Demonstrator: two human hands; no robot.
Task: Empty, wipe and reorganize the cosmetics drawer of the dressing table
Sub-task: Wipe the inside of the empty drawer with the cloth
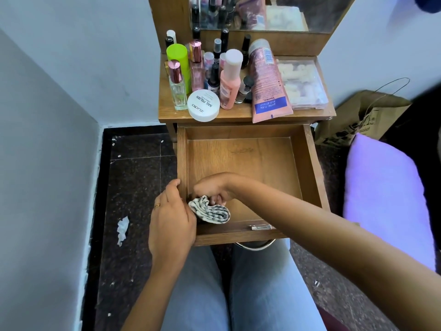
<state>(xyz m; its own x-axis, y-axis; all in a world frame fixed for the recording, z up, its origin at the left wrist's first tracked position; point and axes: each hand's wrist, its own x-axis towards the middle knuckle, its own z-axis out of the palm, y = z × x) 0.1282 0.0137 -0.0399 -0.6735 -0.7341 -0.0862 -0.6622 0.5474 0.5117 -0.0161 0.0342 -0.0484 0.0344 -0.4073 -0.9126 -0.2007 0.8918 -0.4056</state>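
Right grip (pixel 214 189): fingers curled down, pinching a bunched black-and-white striped cloth (pixel 211 210) against the floor of the drawer (pixel 310 168), near-left corner. Left grip (pixel 170 218): wrapped over the drawer's left wall close to the front corner, bracing it.

Drawer pulled well out over the person's lap. Nothing inside but the cloth. A faint dark mark shows on the far part of the floor. Judged stage: emptying done, wiping in hand, reorganizing not begun.

Cosmetics crowd the tabletop (pixel 164 108) above the drawer's back edge.

Risks from here:
- Pink Vaseline tube (pixel 267 87) lies with its end overhanging the tabletop's front edge. A hard scrub that rocks the unit could slide it into the drawer.
- White nail polish remover tub (pixel 203 105) sits right at the front edge, same hazard.
- Tall clear perfume bottle (pixel 177 87) and pink bottle (pixel 230 77) stand close-packed among others. A jolt could tip one and topple its neighbours; the glass may break on the hard floor.
- Drawer is far extended. Downward pressure near the front, if the left grip lets go, might tilt or drag it off its runners.
- The cloth is bunched, so little of it touches the wood. Corners and the far mark could be missed.
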